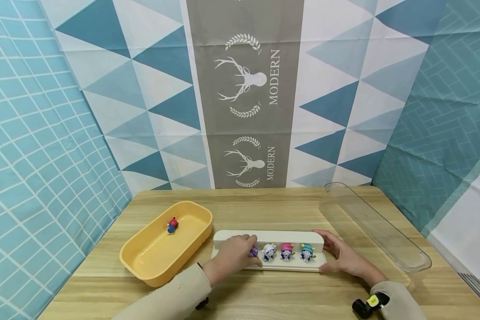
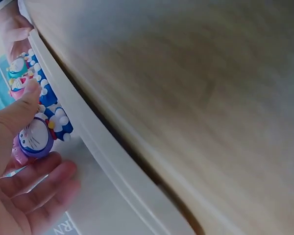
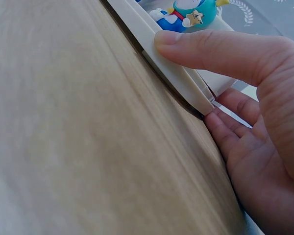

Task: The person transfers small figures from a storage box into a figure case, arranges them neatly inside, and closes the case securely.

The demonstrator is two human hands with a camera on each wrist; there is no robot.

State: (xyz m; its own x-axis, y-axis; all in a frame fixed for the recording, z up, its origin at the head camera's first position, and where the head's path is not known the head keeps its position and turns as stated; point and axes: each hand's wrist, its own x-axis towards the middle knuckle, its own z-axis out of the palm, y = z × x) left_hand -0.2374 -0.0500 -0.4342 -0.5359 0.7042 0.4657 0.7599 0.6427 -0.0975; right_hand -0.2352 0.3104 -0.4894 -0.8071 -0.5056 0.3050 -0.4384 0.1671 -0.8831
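Observation:
A cream display stand (image 1: 234,234) with a raised back lies on the table. Along it stand a white-hooded figurine (image 1: 269,252), a pink-hooded figurine (image 1: 286,251) and a teal-hooded figurine (image 1: 307,252). My left hand (image 1: 235,255) holds a purple-hooded figurine (image 2: 36,137) at the left of this row, partly hidden in the head view; its thumb and fingers lie on either side of the figurine. At the stand's right end, my right hand (image 1: 344,258) grips the edge, thumb on the front rim (image 3: 176,68) and fingers around the end.
To the left sits a yellow tub (image 1: 154,249) with one red-and-blue figurine (image 1: 172,225) inside. A clear plastic cover (image 1: 378,226) lies at the right on the wooden table (image 1: 264,209). Patterned cloth (image 1: 248,111) hangs behind the table's far edge.

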